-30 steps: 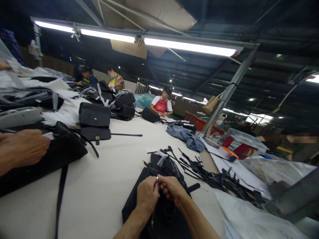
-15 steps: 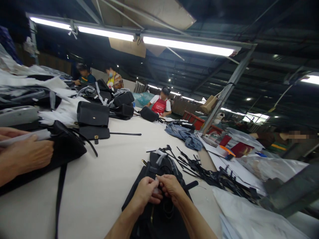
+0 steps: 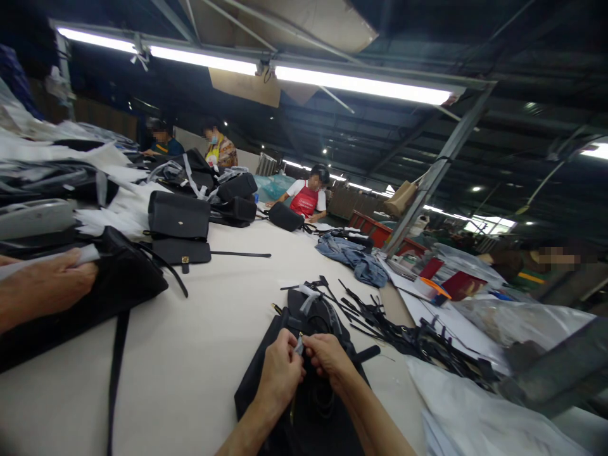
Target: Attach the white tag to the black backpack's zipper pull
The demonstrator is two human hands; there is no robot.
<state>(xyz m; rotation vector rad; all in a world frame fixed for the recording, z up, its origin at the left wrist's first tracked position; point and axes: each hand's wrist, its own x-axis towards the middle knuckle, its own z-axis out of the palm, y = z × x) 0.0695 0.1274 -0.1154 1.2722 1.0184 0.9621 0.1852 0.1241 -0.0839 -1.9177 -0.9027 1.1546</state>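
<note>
You had both hands at a black, soft-sided bag with a smooth, leather-like surface (image 3: 311, 421), which lay on the cream, flat tabletop (image 3: 190, 361) right in front of you. Your left hand (image 3: 280, 364) pinched a small, whitish, thin strip (image 3: 299, 346). Your right hand (image 3: 327, 358) was curled closed, fingertips by a small, gold-coloured metal fitting (image 3: 301, 334); too small to tell what they gripped.

Tabletop right of the bag: a tangled heap of thin black straps (image 3: 403, 339), then cloudy white plastic sheeting (image 3: 479, 405) near the edge. Farther up lay a crumpled blue denim cloth (image 3: 351, 256). Left of centre sat a boxy black flap bag (image 3: 179, 215), near a loose pile of white wrapping (image 3: 116, 212).

At far left, a co-worker's hand (image 3: 71, 278) held a white strip over a long black bag (image 3: 128, 278).

Across the table, a person in a red apron (image 3: 305, 201) worked. A bright white tube light (image 3: 361, 84) hung overhead, a slanted grey metal post (image 3: 434, 171) stood right, and the roof was dark.
</note>
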